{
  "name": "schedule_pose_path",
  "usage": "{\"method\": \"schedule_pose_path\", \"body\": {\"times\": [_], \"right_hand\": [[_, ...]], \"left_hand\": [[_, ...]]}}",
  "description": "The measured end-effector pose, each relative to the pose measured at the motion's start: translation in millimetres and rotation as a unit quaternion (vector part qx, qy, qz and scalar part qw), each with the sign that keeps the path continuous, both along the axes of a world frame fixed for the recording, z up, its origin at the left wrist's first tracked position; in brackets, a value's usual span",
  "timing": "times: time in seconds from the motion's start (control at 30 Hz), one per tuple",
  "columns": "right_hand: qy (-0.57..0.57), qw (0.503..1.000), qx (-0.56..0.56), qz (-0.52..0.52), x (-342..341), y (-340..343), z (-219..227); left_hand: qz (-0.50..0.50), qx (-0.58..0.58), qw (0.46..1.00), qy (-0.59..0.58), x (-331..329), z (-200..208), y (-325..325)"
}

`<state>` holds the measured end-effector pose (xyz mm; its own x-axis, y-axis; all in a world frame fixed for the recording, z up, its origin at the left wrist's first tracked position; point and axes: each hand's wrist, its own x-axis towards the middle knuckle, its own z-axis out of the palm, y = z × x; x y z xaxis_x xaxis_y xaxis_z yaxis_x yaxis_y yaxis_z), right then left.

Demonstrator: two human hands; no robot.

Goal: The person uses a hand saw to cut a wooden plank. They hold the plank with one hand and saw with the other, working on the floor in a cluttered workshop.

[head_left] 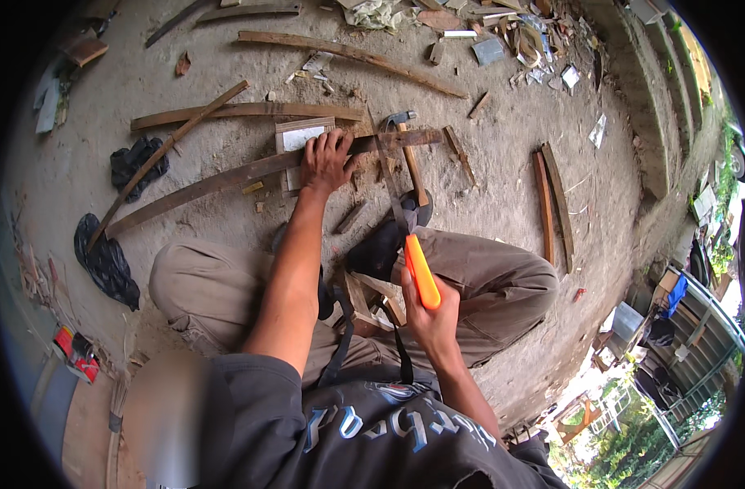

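A person crouched on a dirt floor (503, 147) saws a long wooden slat (226, 179): the left hand (325, 161), fingers spread, presses the slat down, while the right hand (428, 319), fingers curled tight, grips a handsaw (405, 236) by its orange handle. The cut seems under way; steady strokes and firm pressure come next. A hammer (409, 159) lies near. The blade's teeth are hard to make out.
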<state>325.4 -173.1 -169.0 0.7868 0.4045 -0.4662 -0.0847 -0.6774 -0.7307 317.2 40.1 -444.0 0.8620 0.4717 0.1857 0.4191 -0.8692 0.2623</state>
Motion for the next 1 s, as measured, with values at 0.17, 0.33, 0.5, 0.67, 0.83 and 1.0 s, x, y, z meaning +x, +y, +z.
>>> {"method": "schedule_pose_path", "body": {"times": [0.17,0.33,0.5,0.67,0.83,1.0], "right_hand": [[-0.002,0.999,0.028,-0.021,1.3,-3.6,-4.4],[0.031,0.998,0.039,-0.038,19.0,16.5,-28.1],[-0.038,0.999,0.024,0.007,-23.7,-32.1,-6.9],[0.037,0.997,0.045,-0.043,16.4,14.5,-39.6],[0.01,0.999,0.041,-0.029,-14.8,-19.7,-17.4],[0.056,0.997,0.03,-0.051,-19.3,-34.7,-6.2]], "left_hand": [[-0.008,-0.009,1.0,-0.016,1.0,-0.5,-1.1],[-0.003,-0.024,1.0,-0.001,0.5,0.8,-2.1],[-0.004,-0.028,1.0,-0.007,0.6,-1.6,-1.1],[-0.004,-0.025,1.0,0.005,-2.5,-3.7,-3.4],[-0.005,-0.034,0.999,-0.008,-1.6,-0.6,-1.3],[-0.007,-0.038,0.999,-0.019,-0.7,-10.5,0.1]]}}
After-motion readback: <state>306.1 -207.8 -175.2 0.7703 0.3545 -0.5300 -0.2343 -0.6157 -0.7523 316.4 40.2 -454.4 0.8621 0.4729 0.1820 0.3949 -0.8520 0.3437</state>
